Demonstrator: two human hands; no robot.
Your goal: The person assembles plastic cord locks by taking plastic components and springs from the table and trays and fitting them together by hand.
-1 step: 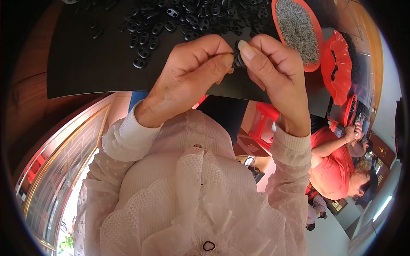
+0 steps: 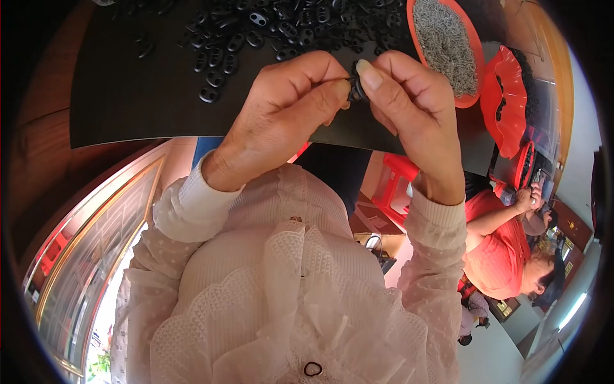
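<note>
My left hand point(image 2: 291, 105) and my right hand point(image 2: 412, 96) meet above the near part of the dark tabletop. Pinched between their thumbs and fingers is a small black plastic piece point(image 2: 358, 89), mostly hidden by the fingertips. Its right side is under my right thumb, while my left thumb and forefinger close on its left side. Just beyond my hands lies a heap of black oval two-hole cord-lock pieces point(image 2: 288, 29). A few of them, such as one cord-lock piece point(image 2: 208, 95), lie apart to the left of my left hand.
An orange tray point(image 2: 478, 57) full of small grey metal pieces, apparently springs, stands right of my right hand. Beside it is a red wavy-edged dish point(image 2: 505, 128) with black parts. Farther right, a person in a red shirt point(image 2: 495, 249) works. A red stool point(image 2: 391, 185) stands below the table.
</note>
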